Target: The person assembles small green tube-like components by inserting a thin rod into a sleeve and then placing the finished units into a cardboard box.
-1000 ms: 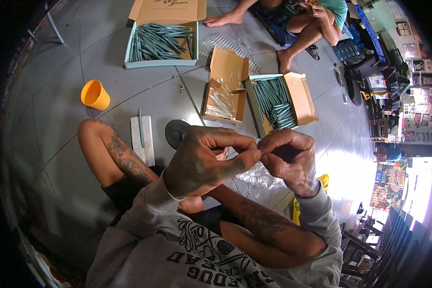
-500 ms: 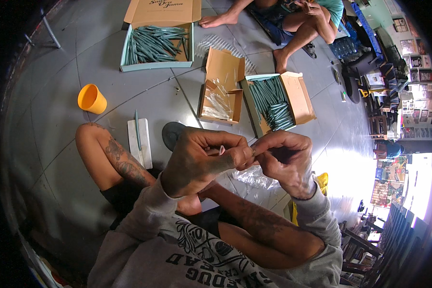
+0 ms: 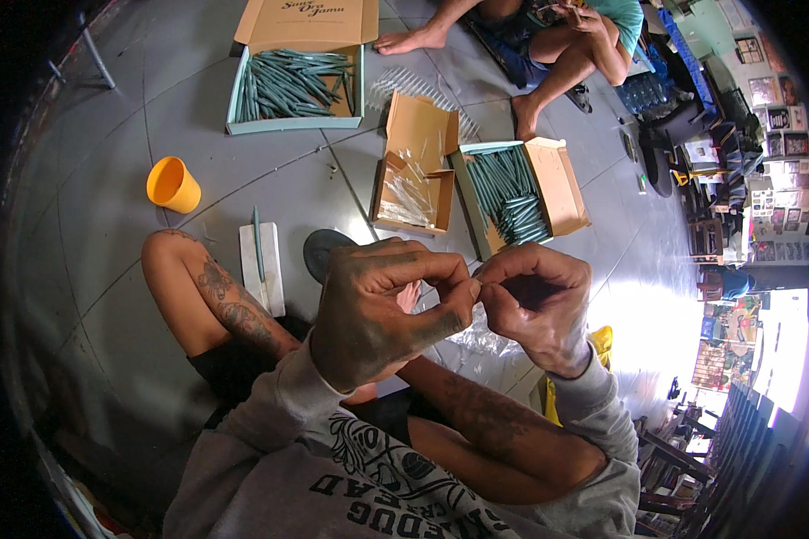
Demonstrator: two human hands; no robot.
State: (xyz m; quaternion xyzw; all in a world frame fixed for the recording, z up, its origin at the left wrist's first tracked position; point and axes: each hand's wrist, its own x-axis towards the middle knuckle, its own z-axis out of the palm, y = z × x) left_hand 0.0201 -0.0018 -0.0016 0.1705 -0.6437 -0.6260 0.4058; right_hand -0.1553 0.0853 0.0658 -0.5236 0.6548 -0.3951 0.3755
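In front of my chest, my left hand [image 3: 382,310] and my right hand [image 3: 541,301] meet at the fingertips, thumb and forefinger of each pinched together. Whatever they hold between them is too small to name. Beyond them stands a small brown cardboard box [image 3: 442,189] with thin clear pieces [image 3: 406,199] in it. To its right is an open box [image 3: 573,184] of dark teal, pointed sticks [image 3: 503,175]. A single teal stick [image 3: 259,242] lies on a white block [image 3: 274,286] by my left knee.
An orange cup [image 3: 173,185] stands on the grey tiles at left. Farther off is a bigger open box [image 3: 295,128] of teal sticks. A dark round object [image 3: 320,250] and crumpled clear plastic [image 3: 485,337] lie near my hands. Another person [image 3: 571,49] sits across from me.
My left hand has turned a little and its finger loop has opened wider, while the fingertips of both hands stay together. The boxes and cup have not moved.
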